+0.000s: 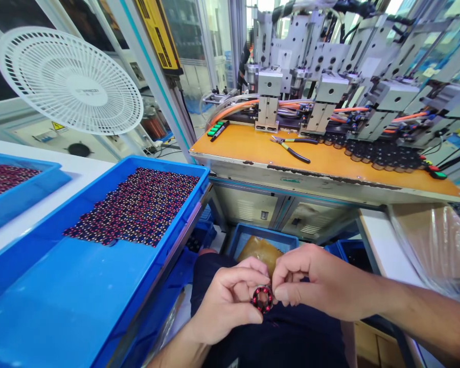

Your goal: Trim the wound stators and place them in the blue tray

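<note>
Above my lap, my left hand (232,301) pinches a small ring-shaped part (262,299) between thumb and fingers. The part is dark, with red spots around an open centre, and its face is turned toward me. At its right edge is my right hand (310,281), with thumb and forefinger pressed together. Whether those fingertips grip the part itself or something tiny beside it, I cannot tell. Many similar dark parts with red spots (138,204) lie packed together in the far end of a blue tray (168,260) to the left of my hands.
Another blue tray (26,204) with reddish parts stands at far left, near a white fan (76,84). Ahead, an orange bench top (245,145) bears cutting pliers (291,145), a marker (219,131) and dark cylinders (387,153) below machine fixtures (268,97). A blue bin (237,237) sits low.
</note>
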`<state>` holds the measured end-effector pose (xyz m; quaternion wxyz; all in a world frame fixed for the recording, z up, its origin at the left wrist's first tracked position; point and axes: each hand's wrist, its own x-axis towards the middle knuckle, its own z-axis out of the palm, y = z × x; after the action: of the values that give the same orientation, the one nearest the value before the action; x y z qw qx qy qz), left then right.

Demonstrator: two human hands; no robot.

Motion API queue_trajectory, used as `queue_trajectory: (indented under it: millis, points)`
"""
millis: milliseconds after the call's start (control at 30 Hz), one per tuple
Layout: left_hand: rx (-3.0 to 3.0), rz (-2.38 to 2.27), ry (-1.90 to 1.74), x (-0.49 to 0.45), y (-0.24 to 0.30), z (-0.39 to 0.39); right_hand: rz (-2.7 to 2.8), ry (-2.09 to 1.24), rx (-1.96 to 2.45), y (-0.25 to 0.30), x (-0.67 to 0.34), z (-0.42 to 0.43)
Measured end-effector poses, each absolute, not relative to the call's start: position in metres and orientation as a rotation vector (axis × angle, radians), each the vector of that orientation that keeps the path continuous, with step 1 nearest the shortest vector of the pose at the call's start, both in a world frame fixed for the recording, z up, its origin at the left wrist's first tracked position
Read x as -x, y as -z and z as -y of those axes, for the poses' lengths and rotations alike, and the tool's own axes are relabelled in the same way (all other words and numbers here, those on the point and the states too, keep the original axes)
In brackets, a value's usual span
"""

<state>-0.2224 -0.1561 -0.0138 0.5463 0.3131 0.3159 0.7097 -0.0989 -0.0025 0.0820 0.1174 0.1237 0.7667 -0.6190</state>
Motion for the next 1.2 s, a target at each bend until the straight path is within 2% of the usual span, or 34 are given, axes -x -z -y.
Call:
queue_trajectory:
  millis: [333,533,667,800,867,1000,1200]
  points:
    - [-0.862,-0.783,-1.691,0.224,0.008,0.153,-2.219,1.806,-0.411,-0.083,0.095,0.008]
    - [-0.848,-0.8,-1.693,0.221,0.006,0.154,-2.363,1.687,-0.359,-0.084,0.088,0.01]
    - [-0.81,-0.747,-1.693,0.221,0.005,0.155,-2.611,1.37,0.016,-0.088,0.075,0.0]
    - [-0.741,-0.617,-1.674,0.22,0.006,0.154,-3.155,0.881,0.267,-0.083,0.068,-0.009]
    - [-0.701,-0.555,-1.654,0.219,0.008,0.153,-3.31,0.767,0.436,-0.077,0.07,-0.008]
    - [-0.603,-0.483,-1.624,0.214,0.01,0.152,-3.397,0.835,0.653,-0.068,0.08,-0.001]
    - [-0.523,-0.466,-1.623,0.212,0.008,0.154,-3.395,0.978,0.72,-0.059,0.087,0.002]
